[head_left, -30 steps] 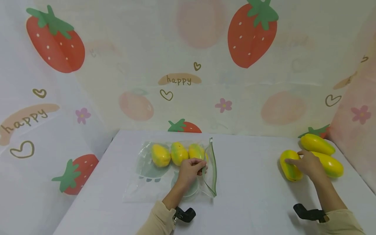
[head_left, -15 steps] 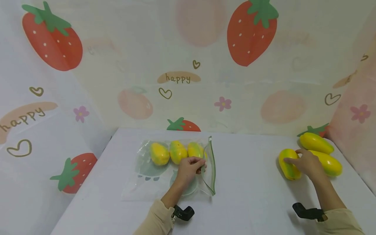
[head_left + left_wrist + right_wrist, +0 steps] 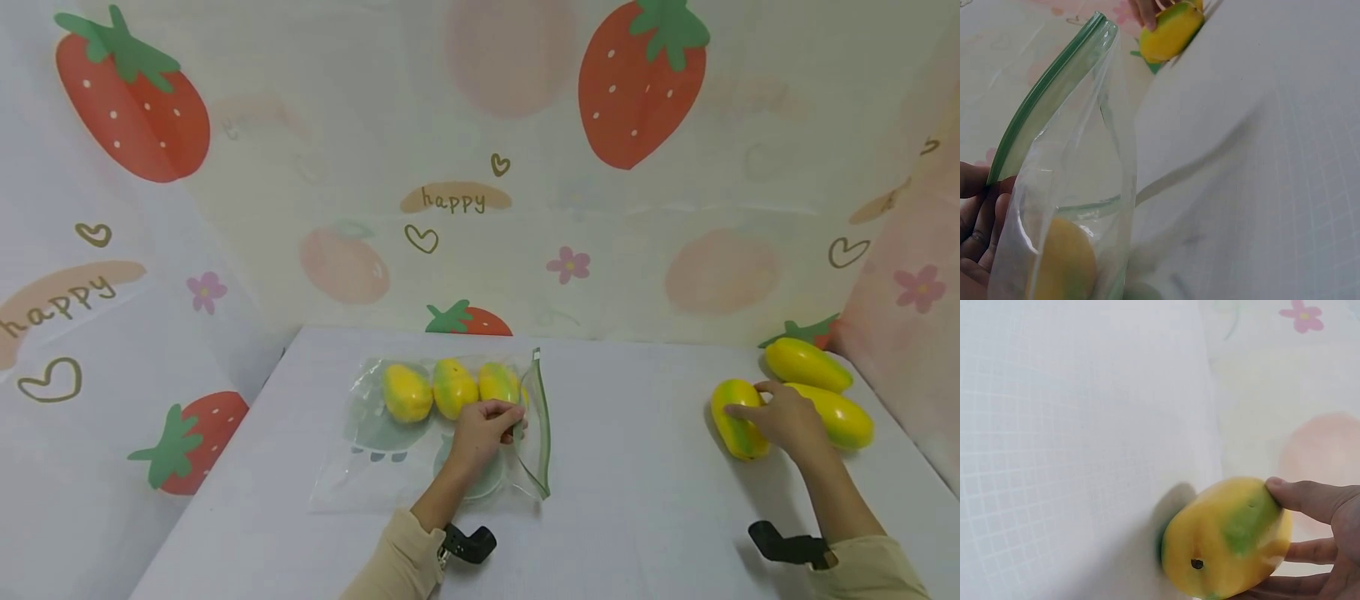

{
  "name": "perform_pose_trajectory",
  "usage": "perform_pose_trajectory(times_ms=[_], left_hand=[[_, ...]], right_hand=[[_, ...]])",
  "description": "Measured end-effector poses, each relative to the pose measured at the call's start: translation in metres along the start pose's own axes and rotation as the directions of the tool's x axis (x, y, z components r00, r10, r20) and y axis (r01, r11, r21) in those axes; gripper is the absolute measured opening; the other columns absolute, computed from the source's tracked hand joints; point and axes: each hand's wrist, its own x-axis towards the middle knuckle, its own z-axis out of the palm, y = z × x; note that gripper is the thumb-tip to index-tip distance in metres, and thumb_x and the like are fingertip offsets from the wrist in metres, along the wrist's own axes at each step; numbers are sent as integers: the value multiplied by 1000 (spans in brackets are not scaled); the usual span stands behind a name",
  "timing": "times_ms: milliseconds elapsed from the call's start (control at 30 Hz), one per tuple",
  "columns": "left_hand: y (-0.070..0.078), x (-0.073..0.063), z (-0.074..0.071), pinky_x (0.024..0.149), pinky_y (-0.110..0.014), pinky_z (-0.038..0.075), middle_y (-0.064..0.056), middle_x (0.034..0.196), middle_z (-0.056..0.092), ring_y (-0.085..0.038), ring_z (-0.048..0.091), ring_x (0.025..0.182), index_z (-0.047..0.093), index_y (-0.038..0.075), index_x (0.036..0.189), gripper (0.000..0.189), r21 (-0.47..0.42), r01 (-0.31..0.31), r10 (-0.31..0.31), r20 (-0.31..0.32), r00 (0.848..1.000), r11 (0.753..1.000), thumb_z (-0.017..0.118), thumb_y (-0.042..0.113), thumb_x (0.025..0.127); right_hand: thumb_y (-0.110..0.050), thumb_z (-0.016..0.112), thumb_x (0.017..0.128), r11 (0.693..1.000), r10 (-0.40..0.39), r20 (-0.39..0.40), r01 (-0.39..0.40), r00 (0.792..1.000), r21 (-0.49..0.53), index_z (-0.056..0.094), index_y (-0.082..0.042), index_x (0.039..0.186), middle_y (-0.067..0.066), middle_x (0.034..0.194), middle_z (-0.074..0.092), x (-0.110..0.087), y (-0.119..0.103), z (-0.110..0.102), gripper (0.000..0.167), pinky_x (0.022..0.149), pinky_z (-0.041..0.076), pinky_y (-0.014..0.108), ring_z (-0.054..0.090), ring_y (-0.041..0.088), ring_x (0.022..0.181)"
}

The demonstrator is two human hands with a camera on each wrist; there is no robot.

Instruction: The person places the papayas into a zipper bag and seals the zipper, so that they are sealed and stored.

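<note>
A clear zip bag [image 3: 345,487] with a green zip edge lies on the white table, its mouth facing right. Three yellow-green papayas [image 3: 408,393] sit in a row inside it. My left hand [image 3: 476,435] pinches the bag near its mouth; the left wrist view shows the green zip strip [image 3: 1047,94] standing up from my fingers and the bag mouth parted. Over at the right, my right hand [image 3: 787,419] grips another papaya [image 3: 738,437], with the thumb on its green patch. In the right wrist view this papaya [image 3: 1210,544] shows a dark end spot.
Two more papayas, a rear one [image 3: 808,365] and a nearer one [image 3: 843,421], lie beside my right hand near the table's right side. A fabric backdrop [image 3: 322,150] with printed strawberries rises behind and at both sides of the table [image 3: 622,500].
The head view has shifted slightly. Both hands keep their places, the left on the bag and the right on the papaya.
</note>
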Motion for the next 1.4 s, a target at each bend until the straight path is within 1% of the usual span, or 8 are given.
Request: perform_pose_trajectory(times_ms=[300, 533, 733, 900, 1033, 1233, 1300, 1400], left_hand=[[0, 0, -1, 60, -19, 51, -2, 75, 71, -6, 58, 62, 71, -7, 100, 25, -12, -3, 3, 1, 1000, 1000, 68, 17, 91], [0, 0, -2, 61, -19, 51, -3, 77, 72, -6, 58, 62, 72, -5, 100, 25, -13, 12, -12, 7, 1000, 1000, 68, 18, 91], [2, -1, -2, 60, -20, 50, -4, 78, 72, -7, 56, 62, 71, -6, 103, 28, -23, 17, -16, 9, 1000, 1000, 67, 19, 92], [2, 1, -2, 60, -19, 51, -2, 76, 71, -7, 57, 62, 72, -5, 100, 26, -16, 19, -19, 3, 1000, 1000, 68, 20, 91], [0, 2, -1, 60, -19, 51, -1, 74, 71, -7, 58, 61, 72, -4, 98, 25, -13, 12, -12, 4, 1000, 1000, 69, 19, 91], [1, 1, 0, 60, -19, 51, -2, 74, 71, -7, 58, 61, 72, -5, 98, 24, -19, 3, -3, 4, 1000, 1000, 69, 18, 91], [1, 0, 0, 60, -19, 51, -2, 74, 71, -7, 58, 61, 72, -5, 98, 24, -22, 4, -4, 4, 1000, 1000, 69, 18, 91], [1, 1, -1, 61, -19, 51, -2, 75, 71, -7, 58, 62, 72, -4, 98, 24, -22, 5, -5, 2, 1000, 1000, 69, 18, 91]], right_hand=[[-51, 64, 89, 1000, -10, 2, 9, 1000, 15, 27, 16, 141, 45, 134, 35, 0, 1, 2, 93, 94, 43, 62, 43, 50, 107], [-47, 62, 91, 1000, -16, -1, 16, 1000, 18, 23, 18, 142, 45, 135, 32, -3, -1, 5, 92, 97, 42, 63, 42, 50, 108], [-48, 62, 91, 999, -45, -15, 45, 999, 18, 25, 18, 141, 45, 134, 34, -5, -1, 4, 91, 95, 42, 63, 41, 52, 109], [-50, 62, 90, 997, -55, -23, 56, 998, 44, 26, 18, 141, 45, 135, 35, -7, 1, 3, 92, 93, 44, 62, 43, 53, 110], [-51, 62, 90, 997, -50, -18, 51, 999, 65, 28, 17, 140, 45, 134, 36, -8, 3, 1, 91, 89, 47, 59, 46, 52, 109], [-51, 62, 90, 993, -59, -16, 60, 998, 97, 29, 15, 141, 44, 132, 38, -7, 3, 2, 90, 78, 53, 45, 54, 45, 100], [-53, 62, 90, 992, -57, -11, 57, 998, 115, 29, 15, 141, 44, 133, 38, -7, 2, 3, 91, 78, 53, 44, 55, 45, 102], [-55, 62, 88, 988, -49, 1, 48, 999, 145, 29, 13, 142, 44, 134, 37, -6, -1, 4, 93, 82, 53, 46, 53, 47, 107]])
